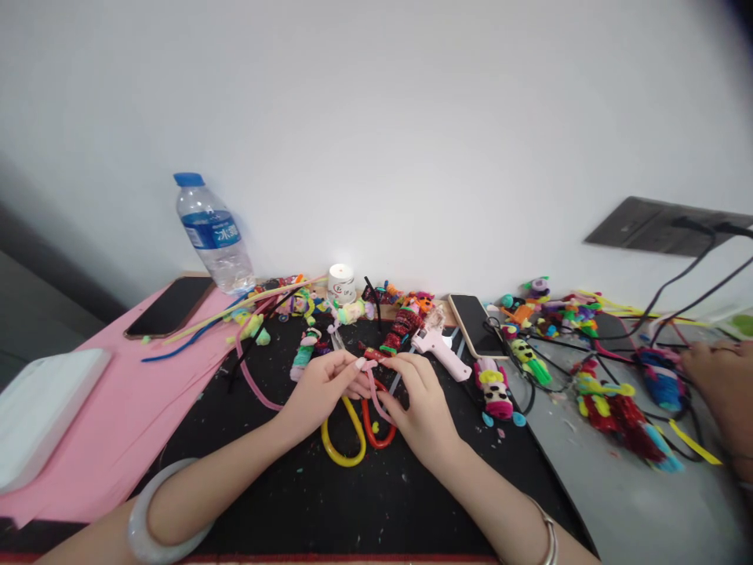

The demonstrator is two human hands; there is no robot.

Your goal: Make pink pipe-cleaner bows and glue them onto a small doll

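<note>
My left hand [327,386] and my right hand [416,400] meet over a black mat [306,494], both pinching a pink pipe cleaner [372,386] between the fingertips. Under them lie scissors with one yellow handle loop [343,443] and one red handle loop [377,433]. A longer pink pipe cleaner [252,378] curves off to the left. A pink glue gun [438,348] lies just beyond my right hand. Small pipe-cleaner figures [496,392] lie around on the mat.
A water bottle [212,233] stands at the back left beside a dark phone [169,307] on pink paper [118,408]. A white box [41,408] sits far left. Another phone [472,322], cables and a second person's hand [721,384] are at the right.
</note>
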